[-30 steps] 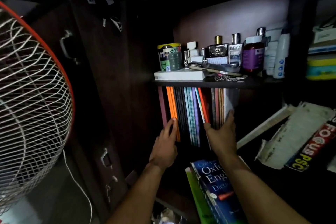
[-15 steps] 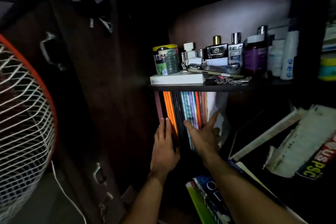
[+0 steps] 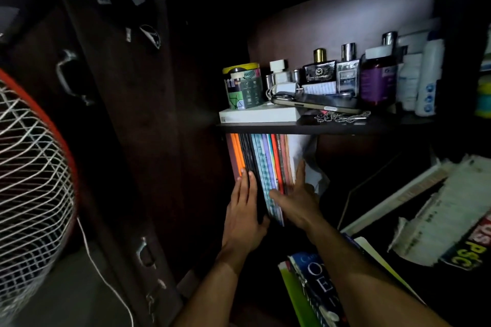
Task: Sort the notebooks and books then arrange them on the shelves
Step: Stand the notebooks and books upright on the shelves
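A row of thin upright notebooks [image 3: 265,164] with orange, black, teal, purple and red spines stands in the lower shelf compartment, pushed to its left wall. My left hand [image 3: 244,210] lies flat with straight fingers against the spines at the left of the row. My right hand [image 3: 297,196] presses flat against the right side of the row, thumb across the spines, fingers pointing up along a white cover. Below my arms lies a blue dictionary [image 3: 318,289] on a green book [image 3: 295,297].
The shelf board [image 3: 332,127] above carries a tin, perfume bottles [image 3: 345,69], a phone, keys and a white box. Thick worn books [image 3: 446,223] lean at the right. A pedestal fan [image 3: 29,172] stands at the left beside a dark wardrobe door.
The notebooks have been squeezed into a tighter upright row at the left. My right hand slid left and up along them; my left hand moved up onto the spines. The view shifted left.
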`<state>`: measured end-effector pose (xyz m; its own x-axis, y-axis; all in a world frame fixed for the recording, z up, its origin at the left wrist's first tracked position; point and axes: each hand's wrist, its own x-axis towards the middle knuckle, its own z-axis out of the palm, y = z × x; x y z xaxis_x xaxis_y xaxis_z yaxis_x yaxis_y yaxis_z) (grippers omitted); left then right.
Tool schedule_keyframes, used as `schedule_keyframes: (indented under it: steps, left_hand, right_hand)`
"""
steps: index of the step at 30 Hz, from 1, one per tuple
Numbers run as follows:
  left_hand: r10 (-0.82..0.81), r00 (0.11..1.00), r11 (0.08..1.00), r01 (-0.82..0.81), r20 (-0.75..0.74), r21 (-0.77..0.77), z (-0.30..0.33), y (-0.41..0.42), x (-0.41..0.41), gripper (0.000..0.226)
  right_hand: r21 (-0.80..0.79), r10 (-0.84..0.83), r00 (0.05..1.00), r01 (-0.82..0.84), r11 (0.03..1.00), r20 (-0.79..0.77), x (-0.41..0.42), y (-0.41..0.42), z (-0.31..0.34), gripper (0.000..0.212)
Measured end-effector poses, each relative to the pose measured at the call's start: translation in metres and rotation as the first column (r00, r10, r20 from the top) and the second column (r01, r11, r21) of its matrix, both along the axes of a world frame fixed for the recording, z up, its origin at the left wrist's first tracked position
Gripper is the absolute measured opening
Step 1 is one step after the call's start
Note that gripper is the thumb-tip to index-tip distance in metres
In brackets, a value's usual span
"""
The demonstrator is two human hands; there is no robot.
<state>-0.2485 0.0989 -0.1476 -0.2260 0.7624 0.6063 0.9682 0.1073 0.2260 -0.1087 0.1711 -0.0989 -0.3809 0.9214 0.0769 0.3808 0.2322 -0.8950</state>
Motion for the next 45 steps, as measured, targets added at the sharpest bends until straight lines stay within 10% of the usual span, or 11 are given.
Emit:
schedule_keyframes:
  steps: [8, 12, 15, 20, 26, 31, 37, 42, 45]
  left_hand:
    - [0.026, 1.000, 0.999, -0.026, 0.015, -0.019, 0.002, -0.002, 0.004, 0.114]
    - [-0.023, 0.925, 0.997, -0.009, 0.380, 0.083, -0.003, -0.025, 0.015, 0.079]
    - [-0.074, 0.829, 0.989, 0.134, 0.554, -0.069, -0.009, -0.055, 0.035, 0.056]
    - [-0.075, 0.838, 0.902, 0.289, 0.541, -0.322, -0.010, -0.094, 0.076, 0.085]
    - [0.087, 0.835, 0.929, 0.129, 0.543, -0.347, 0.006, -0.114, 0.128, 0.071]
    - [-0.035, 0.664, 0.975, 0.187, 0.747, -0.121, 0.043, -0.127, 0.196, 0.052]
    - [-0.332, 0.645, 0.943, 0.211, 0.688, 0.258, 0.086, -0.126, 0.291, 0.036]
    - [-0.545, 0.492, 0.835, 0.396, 0.679, 0.382, 0.080, -0.127, 0.402, 0.047]
    - [-0.709, 0.384, 0.651, 0.678, 0.592, 0.340, 0.074, -0.119, 0.443, 0.048]
  right_hand:
    - [-0.120, -0.087, 0.996, 0.091, 0.989, 0.035, -0.004, 0.009, -0.008, 0.107]
    - [0.053, -0.169, 0.984, 0.166, 0.985, 0.061, -0.001, -0.008, 0.015, 0.100]
    - [0.156, -0.131, 0.990, 0.124, 0.980, 0.042, 0.009, -0.017, 0.051, 0.080]
    - [0.276, 0.027, 0.977, -0.086, 0.957, 0.211, 0.104, -0.068, 0.063, 0.052]
    - [0.158, -0.025, 0.948, -0.027, 0.987, 0.318, 0.227, -0.141, -0.033, 0.089]
    - [0.092, -0.124, 0.992, 0.124, 0.988, -0.005, 0.270, -0.174, -0.028, 0.057]
    - [0.429, -0.427, 0.858, 0.285, 0.857, 0.285, 0.331, -0.201, 0.001, 0.092]
    - [0.364, -0.440, 0.869, 0.344, 0.866, 0.226, 0.374, -0.219, -0.004, 0.109]
    - [0.318, -0.648, 0.761, 0.620, 0.717, -0.022, 0.407, -0.217, -0.011, 0.081]
